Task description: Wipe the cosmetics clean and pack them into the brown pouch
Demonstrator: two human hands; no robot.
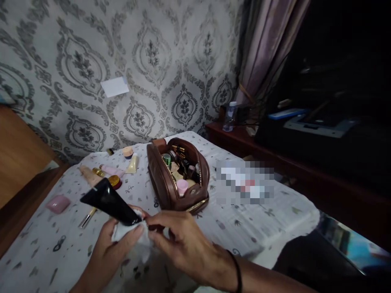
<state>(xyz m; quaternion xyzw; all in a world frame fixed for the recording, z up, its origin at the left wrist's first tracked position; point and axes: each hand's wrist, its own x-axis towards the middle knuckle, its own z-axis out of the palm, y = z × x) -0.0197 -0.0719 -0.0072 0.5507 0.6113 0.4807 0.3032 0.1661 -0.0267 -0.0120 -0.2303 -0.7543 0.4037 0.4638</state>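
Observation:
A black squeeze tube [108, 202] slants up to the left above the table, its wide crimped end raised. My left hand [113, 249] is closed around its narrow lower end, with a crumpled white wipe [121, 231] between palm and tube. The fingers of my right hand [186, 240] pinch together at that same end, against the wipe; the tips partly hide what they grip. Just beyond my hands stands an unzipped brown cosmetic bag [159, 183], filled with small jars, bottles and gold-coloured items. A pink-lidded jar [182, 186] sits near its front.
Left on the patterned tablecloth [33, 244] lie a pink pouch-like item [58, 203], a brush [87, 217], a round gold-lidded jar [115, 181], a cream tube [132, 163] and several other cosmetics. A blurred patch covers items at right. A plastic bottle [229, 116] stands on the dark-red furniture behind.

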